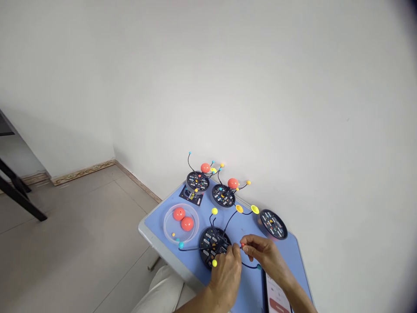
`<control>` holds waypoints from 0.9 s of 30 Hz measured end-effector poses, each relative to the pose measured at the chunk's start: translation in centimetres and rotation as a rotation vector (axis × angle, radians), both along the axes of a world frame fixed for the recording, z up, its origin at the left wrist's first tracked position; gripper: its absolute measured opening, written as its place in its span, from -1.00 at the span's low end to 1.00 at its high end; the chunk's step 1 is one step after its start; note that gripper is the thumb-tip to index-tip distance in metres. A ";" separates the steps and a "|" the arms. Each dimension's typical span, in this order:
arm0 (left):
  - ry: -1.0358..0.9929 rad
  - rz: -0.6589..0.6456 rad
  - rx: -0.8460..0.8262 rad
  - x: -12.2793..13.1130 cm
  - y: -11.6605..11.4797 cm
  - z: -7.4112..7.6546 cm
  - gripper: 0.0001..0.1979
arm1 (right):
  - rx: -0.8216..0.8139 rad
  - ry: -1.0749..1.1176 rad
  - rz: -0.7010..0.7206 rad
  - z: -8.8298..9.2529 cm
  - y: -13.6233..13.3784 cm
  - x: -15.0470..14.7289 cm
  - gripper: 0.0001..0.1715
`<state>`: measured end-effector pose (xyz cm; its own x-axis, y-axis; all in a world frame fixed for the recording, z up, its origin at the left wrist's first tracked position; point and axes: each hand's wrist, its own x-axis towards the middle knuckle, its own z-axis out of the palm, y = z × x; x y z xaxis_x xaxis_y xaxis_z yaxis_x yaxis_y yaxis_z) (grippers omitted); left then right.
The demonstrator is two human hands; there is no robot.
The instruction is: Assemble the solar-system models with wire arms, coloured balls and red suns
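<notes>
One red ball (pixel 243 245) in head view, three o'clock of the black base (pixel 205 254) on the blue desk (pixel 247 289), pinched in the right hand (pixel 264 252); left hand (pixel 228 270) closed, apparently on a thin rod (pixel 241 248) beside it; I'd brace that rod near its tip, push in line, spare the other rods (pixel 195 249).

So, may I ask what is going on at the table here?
A person is working with both hands on a rod model with a round dark base on a blue table. The fingers of the right hand pinch a small red ball; the left hand is close beside it, though what it grips is hidden. Other rods carry coloured balls. Two red half-globes or balls lie in a clear dish.
</notes>
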<state>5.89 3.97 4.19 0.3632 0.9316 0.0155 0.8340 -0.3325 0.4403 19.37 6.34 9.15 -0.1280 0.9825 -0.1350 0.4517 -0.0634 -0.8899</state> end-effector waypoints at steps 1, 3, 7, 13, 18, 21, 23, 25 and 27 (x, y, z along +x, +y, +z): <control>0.002 0.004 -0.007 0.0 0.0 0.1 -0.48 | 0.001 -0.004 0.010 -0.1 0.0 0.0 -0.66; 0.006 0.004 -0.016 0.0 -0.1 0.1 -0.48 | 0.003 -0.009 0.026 -0.1 0.0 0.1 -0.63; 0.002 -0.001 0.013 0.0 -0.1 -0.1 -0.50 | -0.001 0.007 0.038 0.1 0.0 0.0 -0.67; -0.012 0.033 0.047 0.2 -0.1 -0.4 -0.54 | 0.033 -0.038 0.058 -0.2 -0.1 0.0 -0.79; 0.036 0.007 0.061 0.3 -0.1 -0.5 -0.55 | 0.239 -0.271 0.136 0.1 -0.5 -0.1 -0.85; 0.045 0.003 0.111 0.5 -0.1 -0.9 -0.60 | 0.399 -0.432 0.231 0.6 -1.0 -0.5 -0.78; 0.049 0.002 0.153 0.6 -0.2 -1.4 -0.62 | 0.483 -0.537 0.285 0.9 -1.3 -0.8 -0.72; 0.055 0.009 0.176 0.8 -0.2 -1.8 -0.64 | 0.551 -0.649 0.318 0.9 -1.4 -1.1 -0.66; 0.046 0.019 0.177 0.9 -0.2 -2.1 -0.65 | 0.577 -0.729 0.335 0.7 -1.4 -1.2 -0.63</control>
